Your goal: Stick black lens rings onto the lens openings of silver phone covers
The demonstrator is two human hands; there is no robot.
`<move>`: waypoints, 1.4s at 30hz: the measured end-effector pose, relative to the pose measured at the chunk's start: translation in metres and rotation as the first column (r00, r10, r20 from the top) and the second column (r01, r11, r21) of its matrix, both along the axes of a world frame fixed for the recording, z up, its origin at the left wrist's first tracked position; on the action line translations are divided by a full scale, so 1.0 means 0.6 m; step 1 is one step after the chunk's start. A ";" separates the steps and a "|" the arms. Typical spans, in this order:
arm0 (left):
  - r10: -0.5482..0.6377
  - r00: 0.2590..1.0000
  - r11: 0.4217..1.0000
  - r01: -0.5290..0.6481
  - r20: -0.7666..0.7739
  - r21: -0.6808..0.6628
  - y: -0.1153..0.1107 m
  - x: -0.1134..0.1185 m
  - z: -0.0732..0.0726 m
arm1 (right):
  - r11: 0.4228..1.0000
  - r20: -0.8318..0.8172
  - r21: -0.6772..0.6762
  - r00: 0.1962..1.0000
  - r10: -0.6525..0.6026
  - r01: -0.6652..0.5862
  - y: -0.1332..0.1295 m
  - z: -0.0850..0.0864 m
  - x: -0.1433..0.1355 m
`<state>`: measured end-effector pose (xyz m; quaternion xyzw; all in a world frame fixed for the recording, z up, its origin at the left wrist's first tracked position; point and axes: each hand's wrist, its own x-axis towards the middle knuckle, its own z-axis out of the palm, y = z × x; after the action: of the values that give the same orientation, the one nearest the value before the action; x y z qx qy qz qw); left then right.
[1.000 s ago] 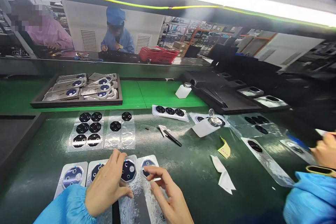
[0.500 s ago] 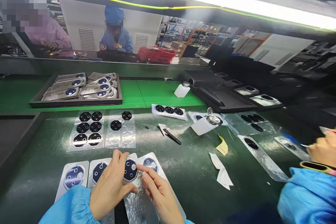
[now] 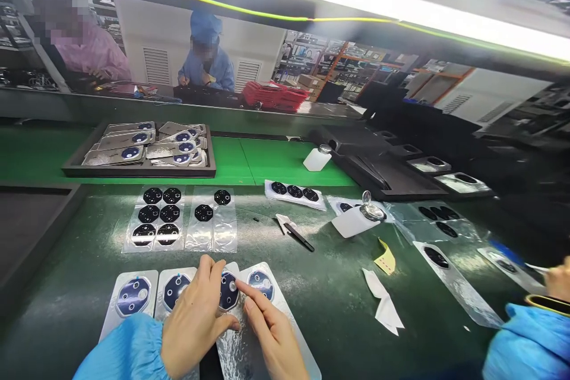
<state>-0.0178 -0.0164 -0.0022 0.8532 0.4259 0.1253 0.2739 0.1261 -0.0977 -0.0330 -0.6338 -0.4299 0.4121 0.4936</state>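
Head view: the right hand [image 3: 275, 329], earlier over the neighbouring panel [image 3: 291, 332], is now laying its index finger on the octagonal dark-blue patch [image 3: 228, 295] of the glossy, rippled silver panel [image 3: 234, 353]; its grip cannot be told. The left hand [image 3: 193, 317] is arching, unclenched, over that panel's left side. Beyond the silver panel, black tweezers [image 3: 301, 238] are lying; to its right, a yellow slip [image 3: 386, 258] is curling, its red marks unreadable.

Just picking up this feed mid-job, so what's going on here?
Both hands are at the third panel from the left in a near row of four. The left hand arches over its left side; the right hand points its index finger at the right edge of its dark blue disc. Black tweezers lie unused beyond. At far right, a co-worker's hand is partly in view.
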 end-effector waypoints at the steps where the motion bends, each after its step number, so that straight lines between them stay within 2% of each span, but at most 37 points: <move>1: -0.006 1.000 1.000 0.006 -0.014 -0.010 0.000 0.000 0.002 | 1.000 0.021 0.000 1.000 0.018 -0.018 -0.001 -0.003 0.000; 6: -0.043 0.998 0.999 0.043 -0.050 -0.016 0.000 -0.001 -0.001 | 0.996 0.082 -0.033 0.992 0.091 -0.089 -0.007 -0.017 -0.001; 11: -0.051 0.999 0.998 0.052 -0.016 0.037 0.001 -0.001 -0.011 | 0.993 0.040 -0.058 0.993 0.108 -0.106 -0.005 -0.023 -0.001; 17: -0.090 0.995 0.995 0.088 -0.043 -0.053 0.014 0.000 -0.009 | 0.984 -0.032 -0.132 0.993 0.115 -0.118 0.011 -0.008 0.004; 23: -0.104 0.994 0.986 0.101 -0.017 -0.129 0.020 0.000 -0.006 | 0.980 -0.138 -0.131 0.982 0.132 -0.150 0.026 0.013 0.013; 31: -0.089 0.995 0.978 0.098 0.053 -0.186 0.022 -0.001 -0.011 | 0.972 -0.187 -0.153 0.971 0.148 -0.178 0.028 0.013 0.017; 37: -0.107 0.992 0.977 0.117 0.067 -0.179 0.026 -0.004 -0.008 | 0.964 -0.100 -0.175 0.977 0.186 -0.201 0.017 0.003 0.007; 42: -0.138 0.987 0.979 0.147 0.077 -0.140 0.030 -0.007 -0.012 | 0.958 0.001 -0.176 0.973 0.229 -0.226 0.020 -0.001 0.017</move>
<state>-0.0219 0.0016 -0.0093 0.8547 0.3622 0.1025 0.3575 0.1361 -0.0856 -0.0333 -0.6253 -0.4674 0.4955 0.3808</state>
